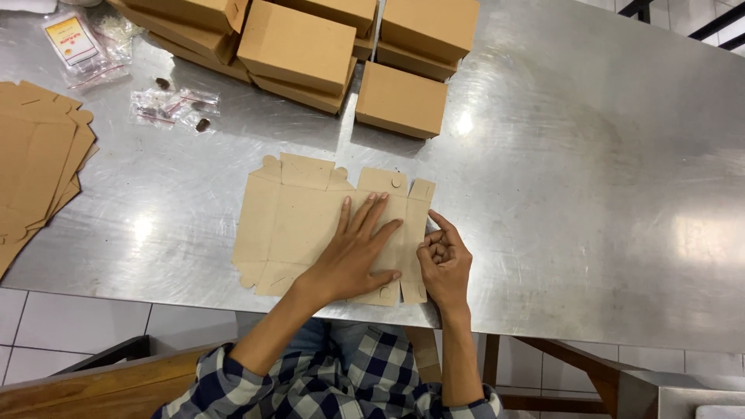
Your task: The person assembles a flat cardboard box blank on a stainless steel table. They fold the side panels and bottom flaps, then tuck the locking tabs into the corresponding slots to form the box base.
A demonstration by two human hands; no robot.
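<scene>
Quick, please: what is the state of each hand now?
Left hand: open, flat on the cardboard blank.
Right hand: curled, pinching the blank's right edge.

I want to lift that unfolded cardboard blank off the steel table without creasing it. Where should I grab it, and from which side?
Probably the narrow side flap at the right edge of the flat cardboard blank, coming in from the right. The right hand already curls there, that edge lies near the steel table front, and the left hand pins the middle flat.

Steel table carries flat cardboard blank, folded boxes, small bags.
</scene>
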